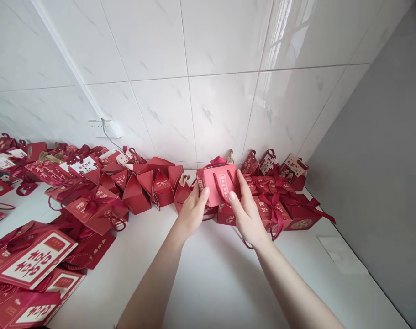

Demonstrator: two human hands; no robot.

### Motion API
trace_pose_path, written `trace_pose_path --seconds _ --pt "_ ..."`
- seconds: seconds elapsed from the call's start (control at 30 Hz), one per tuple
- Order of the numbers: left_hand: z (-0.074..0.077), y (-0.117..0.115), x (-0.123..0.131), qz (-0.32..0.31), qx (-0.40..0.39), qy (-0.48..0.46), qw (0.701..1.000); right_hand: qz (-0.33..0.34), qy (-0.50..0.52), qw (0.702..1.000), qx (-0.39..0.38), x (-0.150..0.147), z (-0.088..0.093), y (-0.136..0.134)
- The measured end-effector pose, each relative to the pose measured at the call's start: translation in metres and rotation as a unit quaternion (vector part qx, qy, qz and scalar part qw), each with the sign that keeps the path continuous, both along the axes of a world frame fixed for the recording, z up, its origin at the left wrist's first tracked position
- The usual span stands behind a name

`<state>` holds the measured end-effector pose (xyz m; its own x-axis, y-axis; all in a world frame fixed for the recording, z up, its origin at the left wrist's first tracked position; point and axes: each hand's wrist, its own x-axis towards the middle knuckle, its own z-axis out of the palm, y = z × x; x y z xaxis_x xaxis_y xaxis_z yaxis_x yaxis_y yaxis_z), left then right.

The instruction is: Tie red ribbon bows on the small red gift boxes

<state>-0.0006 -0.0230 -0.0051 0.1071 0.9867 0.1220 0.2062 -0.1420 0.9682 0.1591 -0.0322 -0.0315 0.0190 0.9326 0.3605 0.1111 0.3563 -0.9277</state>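
Observation:
Both my hands hold one small red gift box (220,183) with a dark red cord handle, raised a little above the white table (211,278) near the tiled wall. My left hand (192,211) grips its left lower side, fingers closed on it. Along the box's right side lies my right hand (246,206), thumb on the front face. Right behind and beside the box sits a cluster of finished red boxes with ribbon bows (283,208).
Open, unfolded red boxes (149,185) stand left of my hands. Many more red boxes and flat red cards (33,262) pile along the left. A white socket with a cord (105,129) is on the wall. A grey wall (382,160) bounds the right.

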Motion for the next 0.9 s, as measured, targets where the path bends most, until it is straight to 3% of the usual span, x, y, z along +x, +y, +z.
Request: trace_pose_path --seconds 0.23,0.5,0.63,0.73,0.9 --pt "-0.003 0.006 -0.006 -0.008 -0.067 -0.073 0.995 0.042 0.061 0.997 0.001 -0.004 0.009 -0.004" --pt "-0.003 0.014 -0.018 0.043 0.038 -0.146 0.988 0.086 0.102 0.991 -0.002 -0.001 0.014 -0.004" --pt "-0.004 0.014 -0.022 0.049 0.081 -0.158 0.983 0.162 0.139 0.976 -0.047 0.001 0.013 -0.002" --pt "-0.006 0.013 -0.022 0.043 0.047 -0.169 0.984 0.203 0.176 0.961 -0.065 0.0 0.014 -0.003" --pt "-0.009 0.017 -0.02 0.011 -0.024 -0.189 0.982 0.177 0.188 0.963 -0.077 -0.001 0.017 -0.004"
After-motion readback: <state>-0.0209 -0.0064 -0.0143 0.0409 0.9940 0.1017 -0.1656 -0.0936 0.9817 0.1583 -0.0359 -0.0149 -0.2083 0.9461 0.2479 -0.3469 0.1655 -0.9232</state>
